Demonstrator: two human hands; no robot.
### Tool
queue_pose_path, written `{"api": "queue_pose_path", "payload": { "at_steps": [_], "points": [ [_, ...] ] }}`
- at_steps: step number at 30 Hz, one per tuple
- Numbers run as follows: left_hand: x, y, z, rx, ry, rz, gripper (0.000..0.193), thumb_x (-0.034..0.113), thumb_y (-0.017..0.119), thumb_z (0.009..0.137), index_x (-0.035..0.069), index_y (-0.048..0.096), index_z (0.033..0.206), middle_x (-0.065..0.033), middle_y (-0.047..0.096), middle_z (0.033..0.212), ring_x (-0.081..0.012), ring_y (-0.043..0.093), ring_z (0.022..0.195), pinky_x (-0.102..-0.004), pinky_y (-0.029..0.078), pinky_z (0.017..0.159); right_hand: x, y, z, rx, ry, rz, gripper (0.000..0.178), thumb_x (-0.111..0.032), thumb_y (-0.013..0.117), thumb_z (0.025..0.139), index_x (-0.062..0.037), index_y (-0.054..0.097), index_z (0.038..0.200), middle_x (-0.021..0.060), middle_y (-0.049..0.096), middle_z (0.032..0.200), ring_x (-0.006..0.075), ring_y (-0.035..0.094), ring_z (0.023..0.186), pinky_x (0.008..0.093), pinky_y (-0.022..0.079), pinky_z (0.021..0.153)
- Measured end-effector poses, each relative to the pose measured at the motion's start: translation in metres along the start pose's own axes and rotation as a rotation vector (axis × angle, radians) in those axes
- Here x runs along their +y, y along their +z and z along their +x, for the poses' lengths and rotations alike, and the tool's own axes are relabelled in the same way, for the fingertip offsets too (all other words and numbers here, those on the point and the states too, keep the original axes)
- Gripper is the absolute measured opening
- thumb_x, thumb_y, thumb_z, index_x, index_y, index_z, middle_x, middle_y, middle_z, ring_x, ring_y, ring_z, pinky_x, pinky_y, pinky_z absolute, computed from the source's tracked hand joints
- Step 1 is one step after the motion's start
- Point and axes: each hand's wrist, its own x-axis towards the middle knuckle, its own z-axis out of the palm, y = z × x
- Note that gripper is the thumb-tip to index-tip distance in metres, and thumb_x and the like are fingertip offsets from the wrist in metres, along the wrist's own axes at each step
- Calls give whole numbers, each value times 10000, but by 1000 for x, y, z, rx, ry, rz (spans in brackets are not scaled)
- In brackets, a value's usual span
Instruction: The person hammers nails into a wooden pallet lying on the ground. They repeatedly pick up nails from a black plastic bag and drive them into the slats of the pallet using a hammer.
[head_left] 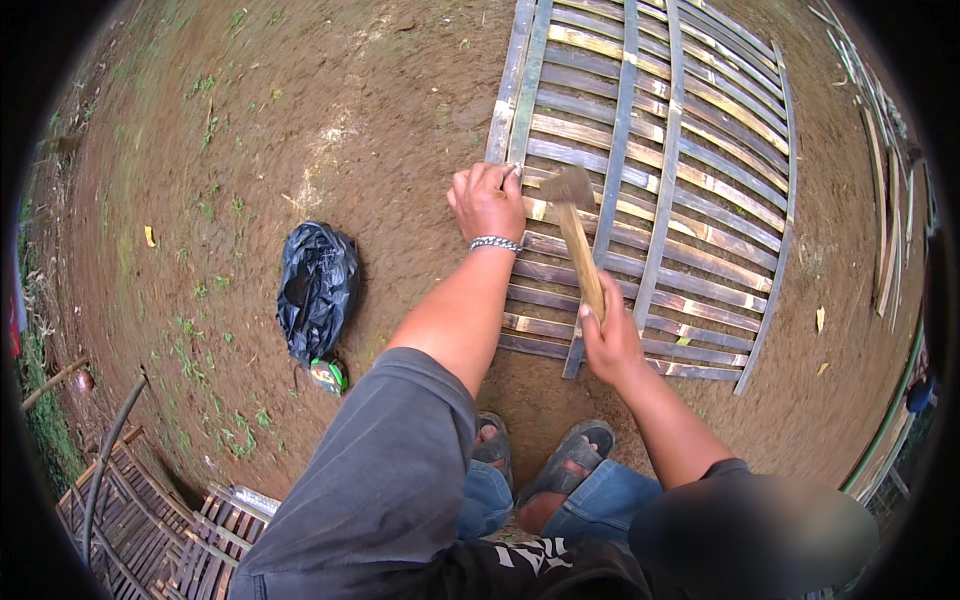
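A bamboo slat panel [655,215], made of crosswise slats with long strips over them, lies on the ground ahead and to the right. My left hand [488,203], with a chain bracelet at its wrist, is closed at the panel's left edge, against the long edge strip [521,95]. Its thumb and fingers pinch together there; whatever they hold is too small to make out. In my right hand [611,335] is a hammer [579,245], gripped low on its wooden handle. The hammer's head is smeared by motion, raised over the slats just right of my left hand.
Left of me, a black plastic bag [318,285] lies on the soil beside a green and black tape measure [328,375]. Loose bamboo strips [880,200] lie at the far right. A bamboo rack [150,515] stands at the lower left. My sandalled feet [565,460] are close to the panel's near end.
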Motion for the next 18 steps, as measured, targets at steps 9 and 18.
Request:
{"api": "queue_pose_path", "payload": {
  "at_steps": [9, 18],
  "points": [
    [-2, 0, 2, -17, -18, -13, 92, 221, 754, 833, 133, 754, 861, -8, 709, 1001, -250, 589, 1033, -413, 415, 973, -14, -1, 60, -12, -109, -234, 540, -132, 548, 994, -134, 371, 1504, 258, 594, 1341, 483, 608, 1147, 528, 515, 957],
    [-3, -1, 2, -35, -16, -19, 89, 216, 742, 831, 133, 746, 862, -4, 707, 1001, -259, 587, 1028, -417, 416, 966, -15, -7, 68, 16, -139, -279, 544, -134, 561, 989, -143, 388, 1504, 243, 604, 1337, 473, 628, 1115, 516, 537, 920]
  ]
}}
